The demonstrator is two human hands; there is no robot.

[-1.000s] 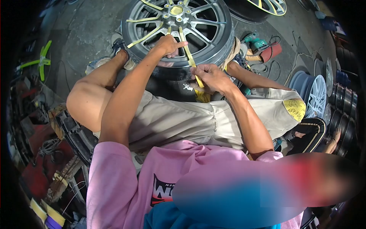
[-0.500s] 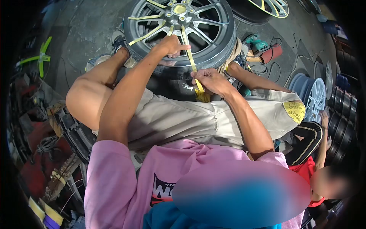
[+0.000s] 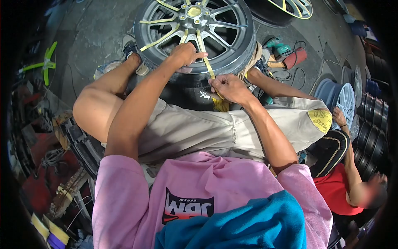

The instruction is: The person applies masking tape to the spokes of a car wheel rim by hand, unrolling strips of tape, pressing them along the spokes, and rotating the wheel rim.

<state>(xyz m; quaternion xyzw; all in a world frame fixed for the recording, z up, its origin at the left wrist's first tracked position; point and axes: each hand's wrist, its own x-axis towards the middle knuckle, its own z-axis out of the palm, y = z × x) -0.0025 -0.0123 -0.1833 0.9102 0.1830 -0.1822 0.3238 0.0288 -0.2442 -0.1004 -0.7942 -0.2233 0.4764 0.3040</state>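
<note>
A grey multi-spoke wheel (image 3: 232,64) with a tyre (image 3: 182,89) lies in front of my knees. Strips of yellow masking tape (image 3: 159,38) run along several of its spokes, and yellow covers the hub centre. My left hand (image 3: 183,57) rests over the near rim, one finger stretched across a tape strip (image 3: 200,41) on a near spoke, the others curled. Beyond the rim, my right hand (image 3: 229,88) pinches the lower part of that same strip, which runs taut between the hands. Yellow material (image 3: 220,104) shows just below my right hand.
A second taped wheel (image 3: 296,8) lies at the top right. Green power tools (image 3: 283,50) and cords lie on the floor right of the tyre. At the far right, a co-worker in red (image 3: 338,189) touches a silver-blue wheel (image 3: 344,99). A lime-green spoked piece (image 3: 47,64) lies left.
My hands hold nearly the same positions on the strip; less of its loose end shows below my right hand. The co-worker's arm and head have shifted, one hand now on the silver-blue wheel.
</note>
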